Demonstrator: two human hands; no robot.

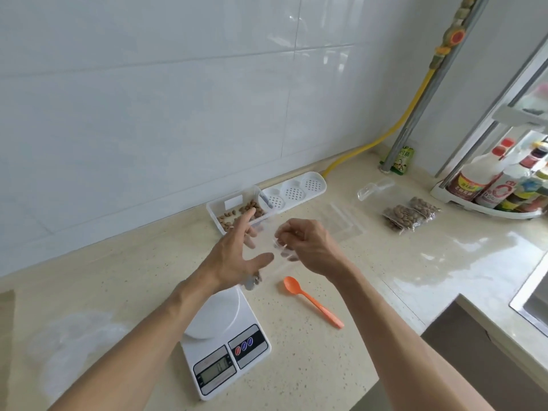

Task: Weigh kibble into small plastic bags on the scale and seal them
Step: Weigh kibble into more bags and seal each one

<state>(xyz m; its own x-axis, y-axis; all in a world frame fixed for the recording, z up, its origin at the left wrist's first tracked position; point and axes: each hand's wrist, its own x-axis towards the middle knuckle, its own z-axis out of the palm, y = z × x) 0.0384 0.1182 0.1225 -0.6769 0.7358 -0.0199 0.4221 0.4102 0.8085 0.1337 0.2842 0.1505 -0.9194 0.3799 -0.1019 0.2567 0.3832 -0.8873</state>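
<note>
A white digital scale (pixel 225 345) stands on the beige counter, partly under my left forearm. Above its far edge my right hand (pixel 308 247) pinches the top of a small clear plastic bag (pixel 280 259), which hangs with a few kibble pieces (pixel 253 281) at the bottom. My left hand (pixel 237 256) is spread with straight fingers beside the bag, holding nothing. Behind my hands is a white plastic tub of brown kibble (pixel 237 215). Two filled bags (pixel 410 213) lie at the right. An orange spoon (pixel 311 301) lies right of the scale.
A stack of clear bags (pixel 341 221) lies behind my right hand, with a clear scoop (pixel 373 188) beyond. A white perforated tray (pixel 293 189) sits along the tiled wall. Bottles (pixel 498 185) fill a corner rack at the right. A sink edge (pixel 530 304) shows at the far right.
</note>
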